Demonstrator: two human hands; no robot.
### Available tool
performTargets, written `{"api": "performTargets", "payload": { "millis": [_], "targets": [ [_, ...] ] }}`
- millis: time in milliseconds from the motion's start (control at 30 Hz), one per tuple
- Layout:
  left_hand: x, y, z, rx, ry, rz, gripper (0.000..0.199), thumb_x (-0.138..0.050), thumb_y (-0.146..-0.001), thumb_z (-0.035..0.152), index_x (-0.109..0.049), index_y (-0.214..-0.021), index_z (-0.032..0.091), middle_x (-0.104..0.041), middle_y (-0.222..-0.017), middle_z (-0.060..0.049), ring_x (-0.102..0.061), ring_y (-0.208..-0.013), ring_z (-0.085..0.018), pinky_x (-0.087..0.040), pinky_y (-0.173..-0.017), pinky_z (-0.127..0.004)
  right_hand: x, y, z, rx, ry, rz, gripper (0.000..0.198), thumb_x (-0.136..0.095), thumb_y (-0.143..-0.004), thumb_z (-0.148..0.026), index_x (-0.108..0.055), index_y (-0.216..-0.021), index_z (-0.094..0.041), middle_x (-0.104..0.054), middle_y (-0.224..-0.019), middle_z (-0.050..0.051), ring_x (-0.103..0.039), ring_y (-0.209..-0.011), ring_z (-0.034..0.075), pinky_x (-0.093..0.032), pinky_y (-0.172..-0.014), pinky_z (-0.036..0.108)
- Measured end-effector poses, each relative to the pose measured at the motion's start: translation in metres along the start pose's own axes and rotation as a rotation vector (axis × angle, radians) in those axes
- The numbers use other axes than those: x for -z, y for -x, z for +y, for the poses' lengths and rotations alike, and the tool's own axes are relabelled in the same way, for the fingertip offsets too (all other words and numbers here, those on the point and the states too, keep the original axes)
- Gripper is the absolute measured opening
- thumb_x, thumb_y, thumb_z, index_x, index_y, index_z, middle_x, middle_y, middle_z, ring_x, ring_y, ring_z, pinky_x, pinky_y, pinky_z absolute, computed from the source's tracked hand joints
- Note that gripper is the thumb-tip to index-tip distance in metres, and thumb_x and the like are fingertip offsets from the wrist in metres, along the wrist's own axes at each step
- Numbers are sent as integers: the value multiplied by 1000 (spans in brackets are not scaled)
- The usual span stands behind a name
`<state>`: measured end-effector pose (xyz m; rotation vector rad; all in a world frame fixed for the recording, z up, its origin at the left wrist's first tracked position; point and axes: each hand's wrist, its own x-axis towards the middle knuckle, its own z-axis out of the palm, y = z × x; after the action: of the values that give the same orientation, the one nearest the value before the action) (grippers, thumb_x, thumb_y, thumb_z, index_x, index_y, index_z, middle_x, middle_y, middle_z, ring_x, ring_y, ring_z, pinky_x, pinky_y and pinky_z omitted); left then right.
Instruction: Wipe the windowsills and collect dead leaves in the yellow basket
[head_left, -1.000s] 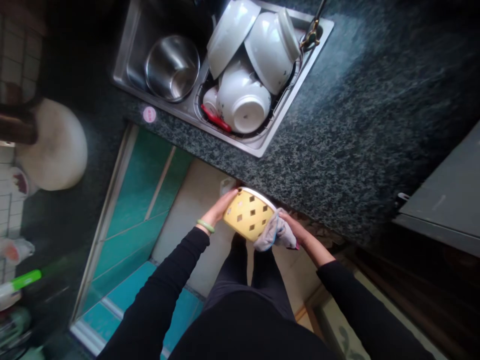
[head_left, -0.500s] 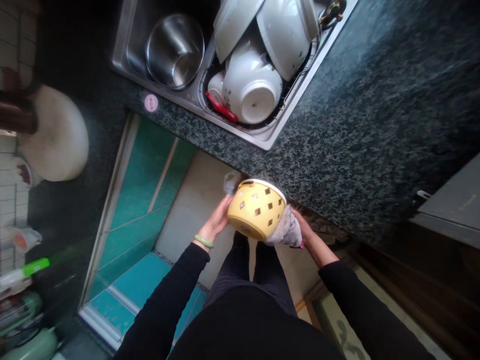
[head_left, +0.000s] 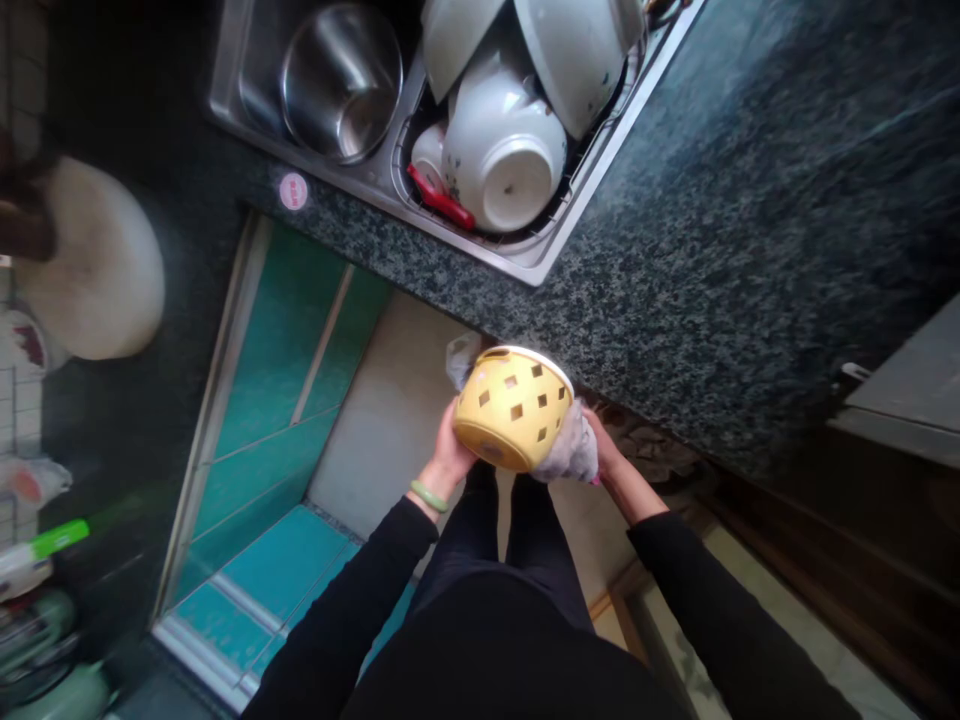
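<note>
A yellow basket [head_left: 504,418] with diamond-shaped holes and a white rim is held tilted in front of my body, just off the counter edge. My left hand [head_left: 452,448] grips its left side, with a green bangle [head_left: 428,496] on the wrist. On the other side, my right hand [head_left: 602,446] presses a bunched greyish cloth [head_left: 573,447] against the basket's wall. The cloth hides most of the right fingers. Behind the basket's left rim a crumpled clear plastic bag [head_left: 461,358] shows.
Beyond the dark speckled counter [head_left: 675,270] is a steel sink [head_left: 541,262]. It holds a metal pot [head_left: 341,85] and a wire rack with white bowls [head_left: 504,160] and a red-handled tool [head_left: 441,200]. A round board [head_left: 97,265] lies at left; a grey box [head_left: 911,400] stands at right.
My left hand has shifted slightly further under the basket's left side. The right hand still holds the cloth to the basket. The view has shifted a little.
</note>
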<state>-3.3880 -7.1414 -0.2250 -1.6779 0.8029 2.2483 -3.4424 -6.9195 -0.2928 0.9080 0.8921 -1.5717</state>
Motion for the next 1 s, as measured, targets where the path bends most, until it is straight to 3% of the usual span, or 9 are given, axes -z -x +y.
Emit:
{"api": "performTargets", "payload": {
  "millis": [233,433,667,833,1000],
  "targets": [
    [-8,-1,-5,-42,35,-20,48,-53,-90,54,-68,-121,21,-72,-130,-6,-58,-131,-29,-49,-110,-42,-2,0,-7,106,39,46,30,-57,-89,-49,-71,-104,-28,-78,-113,1,-57,-135,28,-43,-118,44],
    [-9,3,-2,-9,26,-50,51,-49,-93,56,-67,-124,20,-71,-131,-6,-58,-131,-30,-49,-108,-43,1,0,-4,94,39,8,40,-55,-89,-54,-68,-114,-27,-76,-121,3,-56,-135,27,-45,-116,44],
    [-6,12,0,61,-4,-64,58,-45,-93,62,-63,-132,22,-70,-134,-7,-61,-126,-31,-52,-102,-46,-3,5,-4,105,17,63,38,-52,-88,-56,-70,-104,-27,-77,-117,4,-56,-135,28,-45,-116,44],
    [-5,18,1,110,25,-115,60,-40,-96,63,-61,-135,23,-67,-139,-6,-59,-128,-32,-51,-104,-48,-3,5,-4,131,-4,5,46,-51,-89,-60,-68,-116,-26,-73,-128,3,-53,-138,27,-44,-118,42],
    [4,20,1,20,2,-135,60,-45,-92,66,-63,-133,26,-67,-138,-5,-55,-134,-30,-47,-109,-46,-5,3,0,165,39,7,51,-54,-87,-62,-68,-117,-23,-71,-130,7,-52,-140,28,-44,-118,40]
  ]
}}
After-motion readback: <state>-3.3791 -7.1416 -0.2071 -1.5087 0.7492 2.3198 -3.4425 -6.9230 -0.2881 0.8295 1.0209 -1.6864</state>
